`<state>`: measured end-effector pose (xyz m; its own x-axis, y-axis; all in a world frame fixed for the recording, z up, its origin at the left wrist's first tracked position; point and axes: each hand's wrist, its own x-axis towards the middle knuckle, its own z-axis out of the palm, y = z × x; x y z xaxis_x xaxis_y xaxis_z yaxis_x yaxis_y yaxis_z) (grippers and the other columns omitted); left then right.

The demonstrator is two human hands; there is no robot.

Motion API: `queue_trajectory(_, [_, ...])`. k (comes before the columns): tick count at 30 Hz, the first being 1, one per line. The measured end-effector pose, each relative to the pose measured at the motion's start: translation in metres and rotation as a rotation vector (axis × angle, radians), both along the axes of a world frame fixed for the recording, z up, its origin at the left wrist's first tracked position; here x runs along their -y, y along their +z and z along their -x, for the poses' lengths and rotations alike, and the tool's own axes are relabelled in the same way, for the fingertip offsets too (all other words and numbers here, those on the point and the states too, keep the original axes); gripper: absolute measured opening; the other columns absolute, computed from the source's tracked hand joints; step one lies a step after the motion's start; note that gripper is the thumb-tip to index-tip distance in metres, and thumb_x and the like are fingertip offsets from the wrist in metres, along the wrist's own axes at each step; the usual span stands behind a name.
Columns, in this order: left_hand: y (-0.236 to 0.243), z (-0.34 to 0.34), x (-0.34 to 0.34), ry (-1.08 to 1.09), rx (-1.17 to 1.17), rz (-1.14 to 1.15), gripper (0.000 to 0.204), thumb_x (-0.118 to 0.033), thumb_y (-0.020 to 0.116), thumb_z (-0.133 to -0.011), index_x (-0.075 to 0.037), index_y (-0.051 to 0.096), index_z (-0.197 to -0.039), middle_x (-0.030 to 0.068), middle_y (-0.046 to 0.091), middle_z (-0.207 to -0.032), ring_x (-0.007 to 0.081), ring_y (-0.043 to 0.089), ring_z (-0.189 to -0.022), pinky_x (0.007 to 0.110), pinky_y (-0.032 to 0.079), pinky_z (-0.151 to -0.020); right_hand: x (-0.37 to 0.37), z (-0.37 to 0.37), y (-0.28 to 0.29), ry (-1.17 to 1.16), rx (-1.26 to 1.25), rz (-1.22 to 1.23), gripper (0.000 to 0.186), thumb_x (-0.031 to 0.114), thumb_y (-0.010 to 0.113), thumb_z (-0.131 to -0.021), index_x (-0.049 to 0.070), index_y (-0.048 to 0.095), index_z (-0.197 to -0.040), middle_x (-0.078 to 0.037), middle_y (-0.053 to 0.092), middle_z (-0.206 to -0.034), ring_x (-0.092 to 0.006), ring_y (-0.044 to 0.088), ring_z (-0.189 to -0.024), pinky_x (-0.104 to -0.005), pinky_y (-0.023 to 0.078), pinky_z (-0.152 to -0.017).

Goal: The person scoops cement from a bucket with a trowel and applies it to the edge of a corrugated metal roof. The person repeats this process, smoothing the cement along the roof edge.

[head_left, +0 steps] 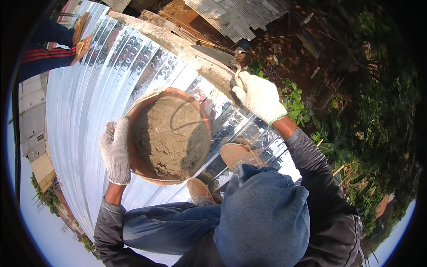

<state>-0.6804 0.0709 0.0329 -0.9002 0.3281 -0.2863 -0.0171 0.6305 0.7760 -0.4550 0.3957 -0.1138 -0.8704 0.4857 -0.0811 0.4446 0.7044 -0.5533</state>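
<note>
My left hand (116,151), in a white knit glove, grips the left side of a round orange-brown bucket (162,181). Its thumb lies along the rim, and the other fingers are partly hidden. Wet grey-brown mortar (171,129) fills much of the bucket, which rests on shiny corrugated metal sheeting. In a matching glove, my right hand (259,99) is closed around the handle of a trowel (216,55). The trowel's long blade points away to the left, at the top of a rough mortar ledge (178,46) that runs along the sheeting's edge.
Corrugated metal sheets (82,120) slope away on the left. My shoes (238,155) stand on them behind the bucket. Another person's sandalled feet (81,48) are at the far left. Beyond the ledge lies a drop to ground with rusty sheeting (238,18), plants (293,100) and trees.
</note>
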Motion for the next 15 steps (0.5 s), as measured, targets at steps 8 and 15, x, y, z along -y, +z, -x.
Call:
queue_trajectory(8, [-0.003,0.005,0.005,-0.008,-0.012,-0.005,0.025,-0.026,0.07,-0.112,-0.003,0.07,-0.101,-0.0038,0.063,-0.091,0.0043,0.052,-0.085,0.024,0.047,-0.076,0.056,-0.043,-0.026,0.053,0.035,-0.001,0.026,0.024,0.071,-0.095,0.006,0.065,-0.113,-0.019,0.072,-0.089,-0.0403,0.073,-0.078,-0.0525,0.057,-0.068])
queue_trajectory(15, [-0.006,0.008,0.005,-0.052,-0.041,0.015,0.028,-0.027,0.069,-0.113,-0.003,0.069,-0.099,-0.0033,0.063,-0.09,0.0051,0.053,-0.084,0.025,0.047,-0.073,0.101,-0.108,-0.029,-0.043,-0.023,0.06,0.032,0.032,0.07,-0.099,0.012,0.071,-0.124,-0.018,0.075,-0.103,-0.0394,0.074,-0.089,-0.0507,0.059,-0.076])
